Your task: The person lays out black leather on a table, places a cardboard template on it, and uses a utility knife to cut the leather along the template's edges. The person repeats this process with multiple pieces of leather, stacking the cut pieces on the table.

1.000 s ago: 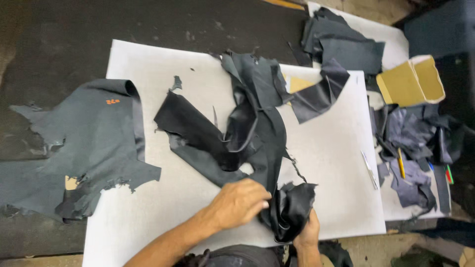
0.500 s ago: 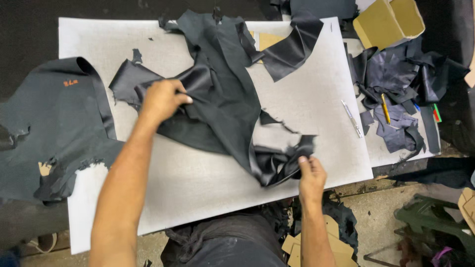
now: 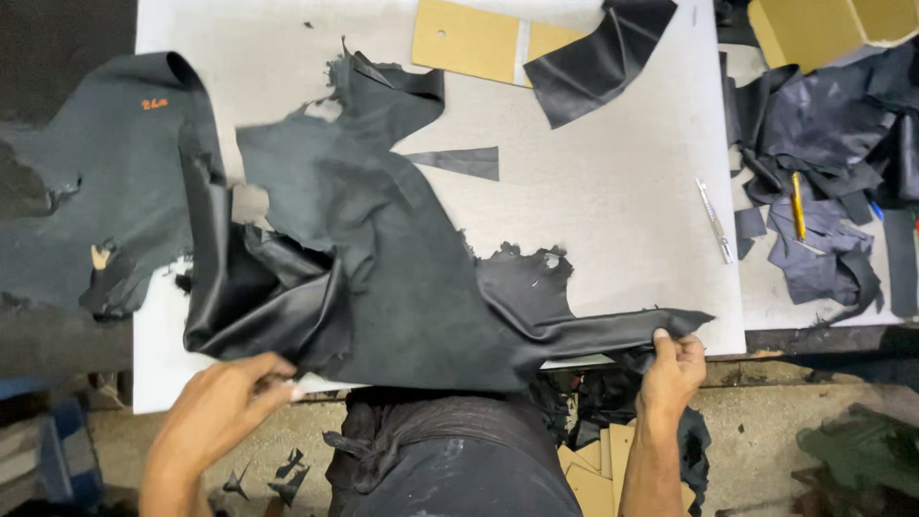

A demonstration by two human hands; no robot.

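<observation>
- Black leather hide (image 3: 402,278) spread mid-frame on the white cutting board (image 3: 613,191), its lower edge pinched by left hand (image 3: 225,407) and right hand (image 3: 673,369).
- Risk judged: folded lower-left portion may crease, or the ragged edge tear, if pulled unevenly.

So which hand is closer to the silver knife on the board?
The right hand. It grips the hide at the board's near edge, below and slightly left of the knife. The left hand holds the hide far across, at the near left.
</observation>
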